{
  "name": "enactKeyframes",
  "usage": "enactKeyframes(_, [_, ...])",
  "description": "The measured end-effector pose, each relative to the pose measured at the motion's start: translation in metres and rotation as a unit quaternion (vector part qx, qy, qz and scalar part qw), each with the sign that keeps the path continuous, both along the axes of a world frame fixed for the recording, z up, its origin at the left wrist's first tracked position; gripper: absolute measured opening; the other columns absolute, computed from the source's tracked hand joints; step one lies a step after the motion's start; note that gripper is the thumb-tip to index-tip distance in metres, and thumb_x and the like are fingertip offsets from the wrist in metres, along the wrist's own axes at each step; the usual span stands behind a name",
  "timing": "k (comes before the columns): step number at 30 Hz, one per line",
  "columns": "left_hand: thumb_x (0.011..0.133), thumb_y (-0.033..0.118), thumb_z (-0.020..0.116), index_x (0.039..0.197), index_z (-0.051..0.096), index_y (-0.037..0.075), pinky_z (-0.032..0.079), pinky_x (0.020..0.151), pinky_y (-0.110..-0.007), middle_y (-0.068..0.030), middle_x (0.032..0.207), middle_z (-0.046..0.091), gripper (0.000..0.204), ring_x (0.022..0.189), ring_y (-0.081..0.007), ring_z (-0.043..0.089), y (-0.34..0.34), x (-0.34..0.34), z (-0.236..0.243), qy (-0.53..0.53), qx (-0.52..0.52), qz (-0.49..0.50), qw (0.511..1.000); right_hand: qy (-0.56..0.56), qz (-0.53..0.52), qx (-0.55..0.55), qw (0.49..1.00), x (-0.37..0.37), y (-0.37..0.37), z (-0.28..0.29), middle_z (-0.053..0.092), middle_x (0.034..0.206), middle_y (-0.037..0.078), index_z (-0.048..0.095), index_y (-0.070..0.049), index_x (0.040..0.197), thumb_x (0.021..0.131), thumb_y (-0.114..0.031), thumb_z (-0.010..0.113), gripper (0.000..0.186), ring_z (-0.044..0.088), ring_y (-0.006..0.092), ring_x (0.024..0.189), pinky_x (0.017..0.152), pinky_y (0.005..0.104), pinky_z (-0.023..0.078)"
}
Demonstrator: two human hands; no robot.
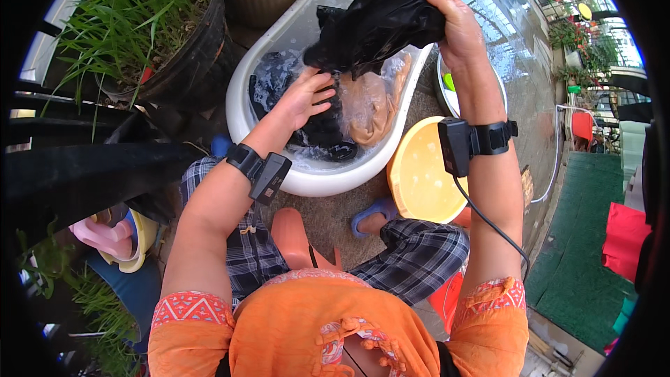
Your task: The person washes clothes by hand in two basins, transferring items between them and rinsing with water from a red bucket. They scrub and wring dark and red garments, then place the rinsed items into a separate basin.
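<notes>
A wet black garment (pixel 384 21) hangs bunched over a white plastic tub (pixel 241 91). My right hand (pixel 457 24) is closed on the garment's right side, holding it up. My left hand (pixel 304 100) is open beneath its lower left end, fingers apart; whether the fingertips touch the cloth I cannot tell. In the tub's sudsy water lie a tan garment (pixel 368 108) and dark clothes (pixel 317 129), partly under water. The raised garment hides part of the tub's far side.
A yellow basin (pixel 426 174) stands right of the tub, with another pale basin (pixel 447 91) behind it. At the left is a black pot of grass (pixel 174 70). A green mat (pixel 572 237) lies at the right. My knees flank an orange stool (pixel 293 237).
</notes>
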State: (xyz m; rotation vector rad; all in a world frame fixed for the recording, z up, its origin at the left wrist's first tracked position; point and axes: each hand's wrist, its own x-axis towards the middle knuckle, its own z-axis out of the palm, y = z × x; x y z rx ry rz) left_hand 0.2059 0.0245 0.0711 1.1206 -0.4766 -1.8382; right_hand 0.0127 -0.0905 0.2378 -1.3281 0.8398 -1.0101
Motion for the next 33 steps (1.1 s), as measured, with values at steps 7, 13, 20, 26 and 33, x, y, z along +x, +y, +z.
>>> enactKeyframes(7, [0.089, 0.039, 0.051, 0.130, 0.037, 0.011, 0.038, 0.095, -0.047, -0.0125, 0.130, 0.042, 0.051, 0.120, -0.0315, 0.042, -0.022, 0.015, 0.000, 0.130, -0.013, 0.161, 0.978, -0.099, -0.019, 0.204, 0.974, 0.010, 0.025, -0.058, 0.064, 0.098, 0.008, 0.059, 0.001, 0.102, 0.085, -0.018, 0.055, 0.026, 0.061, 0.0175, 0.088, 0.082, 0.0289, 0.046])
enactKeyframes(13, [0.094, 0.029, 0.044, 0.122, 0.040, 0.013, 0.036, 0.094, -0.051, -0.0077, 0.121, 0.051, 0.033, 0.109, -0.0295, 0.051, -0.024, 0.027, -0.017, 0.125, 0.000, 0.234, 0.964, 0.167, -0.097, 0.129, 0.973, -0.023, 0.050, -0.144, 0.063, 0.100, 0.011, 0.056, 0.004, 0.108, 0.089, -0.027, 0.053, 0.037, 0.058, 0.0191, 0.091, 0.082, 0.0283, 0.043])
enactKeyframes(20, [0.092, 0.021, 0.035, 0.117, 0.045, 0.007, 0.032, 0.097, -0.052, -0.0108, 0.121, 0.052, 0.030, 0.110, -0.0313, 0.050, -0.026, 0.026, -0.024, 0.168, -0.003, 0.213, 0.962, 0.382, -0.163, -0.106, 0.904, -0.036, 0.079, -0.192, 0.061, 0.104, 0.020, 0.058, 0.002, 0.108, 0.087, -0.022, 0.053, 0.033, 0.058, 0.0296, 0.100, 0.088, 0.0323, 0.042])
enactKeyframes(26, [0.090, 0.029, 0.032, 0.114, 0.051, 0.005, 0.032, 0.098, -0.050, -0.0105, 0.120, 0.054, 0.038, 0.112, -0.0298, 0.049, -0.021, 0.021, -0.006, 0.218, -0.016, 0.229, 0.949, 0.530, 0.028, 0.088, 0.843, -0.028, 0.101, -0.177, 0.063, 0.083, 0.016, 0.065, -0.007, 0.095, 0.076, -0.024, 0.059, 0.026, 0.061, 0.0322, 0.082, 0.075, 0.0357, 0.047])
enactKeyframes(33, [0.088, 0.030, 0.037, 0.110, 0.056, 0.003, 0.037, 0.098, -0.043, -0.0126, 0.116, 0.057, 0.040, 0.109, -0.0301, 0.051, -0.007, 0.019, 0.013, 0.322, -0.059, 0.183, 0.927, 0.392, -0.122, -0.141, 0.901, 0.006, 0.084, -0.215, 0.052, 0.119, 0.019, 0.047, -0.009, 0.124, 0.073, -0.021, 0.065, 0.056, 0.050, 0.0323, 0.109, 0.091, 0.0365, 0.040])
